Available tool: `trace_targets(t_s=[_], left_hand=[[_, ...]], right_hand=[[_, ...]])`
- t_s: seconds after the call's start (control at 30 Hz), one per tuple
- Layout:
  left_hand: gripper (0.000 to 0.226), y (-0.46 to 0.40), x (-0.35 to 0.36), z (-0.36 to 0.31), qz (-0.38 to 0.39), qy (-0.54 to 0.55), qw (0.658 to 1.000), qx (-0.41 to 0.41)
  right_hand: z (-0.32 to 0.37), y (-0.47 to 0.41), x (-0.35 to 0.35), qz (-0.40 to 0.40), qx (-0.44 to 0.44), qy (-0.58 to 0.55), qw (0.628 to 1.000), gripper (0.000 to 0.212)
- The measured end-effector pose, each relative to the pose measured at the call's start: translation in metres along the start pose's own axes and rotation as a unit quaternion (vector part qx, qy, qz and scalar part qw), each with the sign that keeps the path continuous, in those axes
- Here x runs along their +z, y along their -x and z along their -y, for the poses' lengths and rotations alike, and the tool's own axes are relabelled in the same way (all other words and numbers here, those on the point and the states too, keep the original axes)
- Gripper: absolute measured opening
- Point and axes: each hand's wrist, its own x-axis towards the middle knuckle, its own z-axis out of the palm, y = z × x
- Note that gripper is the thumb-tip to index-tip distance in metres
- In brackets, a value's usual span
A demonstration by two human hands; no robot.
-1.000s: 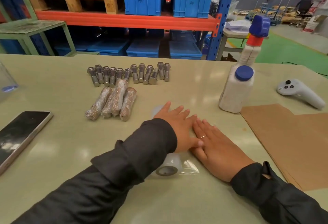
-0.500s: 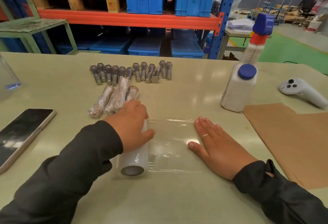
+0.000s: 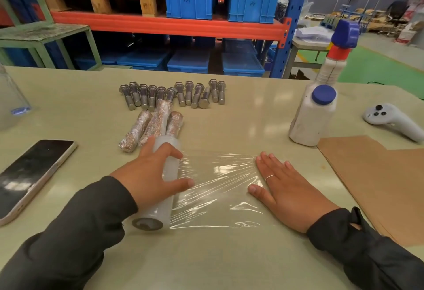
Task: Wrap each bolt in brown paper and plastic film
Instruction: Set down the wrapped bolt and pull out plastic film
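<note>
We see the left hand lying over the film roll on the table, with the fingers and the thumb curled around it. A sheet of film is stretched from the roll toward 3 o'clock. The right hand lies flat on the far edge of this sheet, fingers straight, and presses it down. At 12 o'clock from the roll lie the wrapped bolts, side by side and touching, and beyond them the row of bare bolts. At 3 o'clock from the right hand lies the brown paper. A white bottle stands at 1 o'clock, a phone lies at 9 o'clock.
</note>
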Motion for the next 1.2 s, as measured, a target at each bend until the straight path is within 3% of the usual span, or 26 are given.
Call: trace_targets(t_s=[0.17,0.27,0.5,0.67,0.8,0.97,1.1,1.2], left_hand=[[0.035,0.004,0.001,0.012,-0.076,0.181,0.981,0.001],[0.032,0.007,0.004,0.020,-0.084,0.234,0.968,-0.010],[0.042,0.011,-0.013,0.033,-0.102,0.244,0.964,-0.017],[0.031,0.014,-0.002,0.033,-0.122,0.181,0.976,-0.017],[0.045,0.013,0.001,0.033,-0.135,0.126,0.983,-0.009],[0.042,0.012,-0.001,0.036,-0.127,0.159,0.979,-0.028],[0.039,0.015,0.005,0.034,-0.145,0.202,0.968,-0.019],[0.039,0.016,0.007,0.033,-0.155,0.222,0.963,-0.013]], right_hand=[[-0.004,0.003,-0.003,0.012,0.004,0.007,1.000,0.080],[-0.005,0.005,-0.006,0.019,0.007,0.010,1.000,0.086],[-0.004,0.007,-0.006,0.017,0.024,0.004,1.000,0.084],[-0.002,0.011,-0.003,0.011,0.048,-0.007,0.999,0.091],[-0.002,0.014,-0.003,0.014,0.053,-0.005,0.999,0.094],[-0.008,0.014,-0.003,0.009,0.044,-0.022,0.999,0.097],[-0.010,0.013,-0.007,-0.019,0.032,-0.133,0.990,0.091],[-0.021,0.016,-0.016,-0.101,0.071,-0.191,0.974,0.073]])
